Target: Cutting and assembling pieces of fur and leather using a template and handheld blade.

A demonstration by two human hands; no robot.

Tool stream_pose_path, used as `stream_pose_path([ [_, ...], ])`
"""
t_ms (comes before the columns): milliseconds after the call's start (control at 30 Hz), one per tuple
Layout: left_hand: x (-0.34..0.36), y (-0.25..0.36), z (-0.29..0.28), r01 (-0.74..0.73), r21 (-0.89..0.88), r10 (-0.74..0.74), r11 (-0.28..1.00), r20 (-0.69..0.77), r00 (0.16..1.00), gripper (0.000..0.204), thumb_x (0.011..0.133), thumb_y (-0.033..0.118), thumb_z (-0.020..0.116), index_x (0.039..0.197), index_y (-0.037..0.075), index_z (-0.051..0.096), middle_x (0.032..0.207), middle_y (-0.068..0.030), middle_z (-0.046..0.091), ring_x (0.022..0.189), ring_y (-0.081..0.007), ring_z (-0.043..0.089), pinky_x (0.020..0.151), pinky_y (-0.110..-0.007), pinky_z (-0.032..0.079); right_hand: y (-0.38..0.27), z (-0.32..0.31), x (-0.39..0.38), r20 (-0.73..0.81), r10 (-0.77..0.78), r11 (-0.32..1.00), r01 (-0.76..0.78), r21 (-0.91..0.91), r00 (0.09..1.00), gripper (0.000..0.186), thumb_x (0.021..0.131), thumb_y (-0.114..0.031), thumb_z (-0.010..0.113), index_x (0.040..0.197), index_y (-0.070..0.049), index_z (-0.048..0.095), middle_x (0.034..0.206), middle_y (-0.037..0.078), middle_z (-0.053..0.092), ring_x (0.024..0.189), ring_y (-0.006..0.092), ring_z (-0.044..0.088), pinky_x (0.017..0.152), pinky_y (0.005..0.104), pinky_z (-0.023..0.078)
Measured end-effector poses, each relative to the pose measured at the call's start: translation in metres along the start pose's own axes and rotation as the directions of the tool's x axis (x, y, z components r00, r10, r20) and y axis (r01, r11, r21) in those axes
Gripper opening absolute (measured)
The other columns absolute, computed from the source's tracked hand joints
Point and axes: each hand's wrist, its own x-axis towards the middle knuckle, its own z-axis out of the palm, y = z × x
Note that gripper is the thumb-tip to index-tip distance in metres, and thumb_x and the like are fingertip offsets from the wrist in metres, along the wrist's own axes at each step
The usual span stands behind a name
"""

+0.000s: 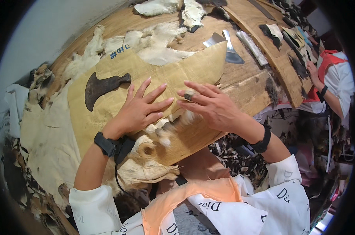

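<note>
My left hand (140, 107) lies flat, fingers spread, on a large curved brown cardboard pattern (165, 74) on the wooden table. My right hand (206, 103), a ring on one finger, presses flat beside it, fingers pointing left and almost meeting the left fingertips. Under the pattern's near edge, pale fur of a pelt (154, 154) sticks out by my wrists. A dark iron axe-shaped weight (99, 88) rests on the pattern, left of my left hand. Both wrists carry black bands.
Pale hide pieces (44, 133) spread over the table's left side and far end (158, 43). Metal blades (228, 49) lie past the pattern. A wooden board (281, 62) with dark fur scraps runs along the right. Another person's arm (322, 86) works at far right.
</note>
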Motion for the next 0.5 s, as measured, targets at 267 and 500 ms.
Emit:
stream_pose_path([
  [267, -0.012, 0.004, -0.001, 0.058, -0.082, -0.055, 0.995, 0.04, 0.998, 0.04, 0.082, 0.029, 0.057, 0.121, 0.033, 0.053, 0.144, -0.0005, 0.027, 0.133, -0.0366, 0.014, 0.099, -0.062, 0.011, 0.085, -0.022, -0.044, -0.013, 0.285, 0.957, -0.284, 0.057, 0.959, 0.024, 0.072, -0.008, 0.056, 0.096, -0.006, 0.059, 0.094, 0.008, 0.06, 0.095, 0.0265, 0.055, 0.083, 0.0387, 0.042],
  [500, -0.001, 0.006, -0.002, 0.051, -0.178, -0.042, 0.983, 0.05, 0.998, 0.036, 0.081, 0.029, 0.059, 0.116, 0.034, 0.058, 0.143, -0.0009, 0.03, 0.133, -0.0367, 0.014, 0.099, -0.063, 0.009, 0.167, -0.012, -0.014, -0.05, 0.779, 0.607, -0.772, -0.189, 0.625, 0.024, 0.079, -0.017, 0.057, 0.095, 0.001, 0.057, 0.093, 0.018, 0.056, 0.091, 0.0321, 0.053, 0.078, 0.042, 0.043],
])
